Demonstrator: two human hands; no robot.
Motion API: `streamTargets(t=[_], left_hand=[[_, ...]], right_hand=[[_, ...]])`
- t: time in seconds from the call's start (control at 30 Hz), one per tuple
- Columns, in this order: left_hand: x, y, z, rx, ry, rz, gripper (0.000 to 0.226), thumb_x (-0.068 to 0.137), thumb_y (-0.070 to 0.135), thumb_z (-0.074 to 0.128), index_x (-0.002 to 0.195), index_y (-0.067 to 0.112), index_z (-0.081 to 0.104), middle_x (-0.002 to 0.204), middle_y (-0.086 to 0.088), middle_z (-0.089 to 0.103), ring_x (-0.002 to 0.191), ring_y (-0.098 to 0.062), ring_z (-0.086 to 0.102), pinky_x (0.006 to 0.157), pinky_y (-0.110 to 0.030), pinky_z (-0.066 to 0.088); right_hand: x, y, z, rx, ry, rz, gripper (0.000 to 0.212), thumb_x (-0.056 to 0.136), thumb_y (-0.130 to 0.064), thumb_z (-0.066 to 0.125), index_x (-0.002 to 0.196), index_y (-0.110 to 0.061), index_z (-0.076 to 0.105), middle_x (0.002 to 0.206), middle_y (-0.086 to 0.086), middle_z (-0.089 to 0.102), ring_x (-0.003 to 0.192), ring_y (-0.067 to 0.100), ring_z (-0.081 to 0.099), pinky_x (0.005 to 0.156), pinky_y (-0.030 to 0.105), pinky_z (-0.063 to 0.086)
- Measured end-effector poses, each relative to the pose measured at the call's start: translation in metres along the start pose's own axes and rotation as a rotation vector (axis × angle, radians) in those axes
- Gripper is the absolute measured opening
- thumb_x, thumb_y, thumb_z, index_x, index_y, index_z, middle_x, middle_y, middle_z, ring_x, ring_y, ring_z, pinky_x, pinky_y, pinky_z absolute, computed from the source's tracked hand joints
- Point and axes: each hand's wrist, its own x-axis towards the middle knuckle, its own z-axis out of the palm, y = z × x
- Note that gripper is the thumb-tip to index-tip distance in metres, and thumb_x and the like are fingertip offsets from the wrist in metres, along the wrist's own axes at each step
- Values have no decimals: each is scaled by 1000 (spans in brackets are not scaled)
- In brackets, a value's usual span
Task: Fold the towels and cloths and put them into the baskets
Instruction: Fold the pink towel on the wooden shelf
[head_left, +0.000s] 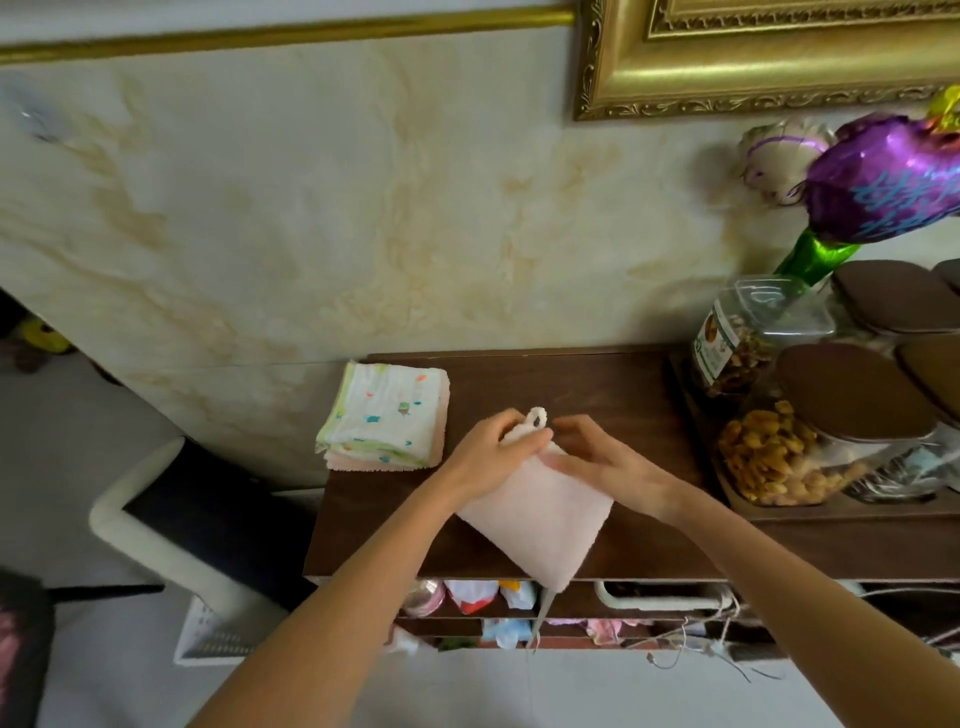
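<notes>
A pale pink cloth (540, 519), folded into a small tilted square, lies on the dark wooden shelf top (587, 384), its near corner hanging over the front edge. A white hanging loop (537, 415) sticks out at its far corner. My left hand (493, 452) pinches that far corner beside the loop. My right hand (597, 457) presses its fingers on the same corner from the right. A stack of folded cloths (387, 415), white with coloured specks on top and pink below, sits at the shelf's far left corner.
Clear jars of nuts and snacks with brown lids (810, 441) stand on a tray at the right. A purple foil balloon (883, 187) hangs above them. A white basket (218, 629) stands on the floor at the left. Cluttered shelves lie below the top.
</notes>
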Motion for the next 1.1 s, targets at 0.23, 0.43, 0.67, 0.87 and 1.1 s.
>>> streamTargets(t=[0.23,0.43,0.67,0.87,1.1], left_hand=[[-24,11,-64,74,180,193,15,90,39,63,96,25,65,92,9,65,89,-5,60,76,-21,45],[-28,1,-142,-398,452,-196,57,77,66,63,113,21,63,108,0,68,97,-16,64,76,-31,53],[-2,-17,-180,-459,471,-311,53,81,55,67,108,10,65,105,-7,68,93,-23,65,79,-31,53],[24,-41,-178,-249,312,-179,47,90,53,56,119,16,62,119,-6,62,105,-21,59,90,-34,50],[35,-67,-174,245,448,26,47,93,52,48,90,6,59,95,-7,65,86,-24,61,64,-26,40]], right_hand=[[20,-53,31,140,14,-123,29,95,-40,53,107,-16,62,98,5,69,90,21,66,77,34,50],[76,-118,65,348,264,-85,48,95,-50,48,95,-4,61,92,19,66,83,31,65,65,37,49],[129,-141,108,354,410,115,48,100,-46,32,89,-6,56,80,7,48,73,19,46,64,31,35],[146,-139,116,491,487,330,42,96,-38,37,114,-6,55,105,6,59,92,21,55,77,32,42],[159,-129,134,257,695,357,52,95,-52,40,92,-4,57,75,2,57,76,20,56,58,30,38]])
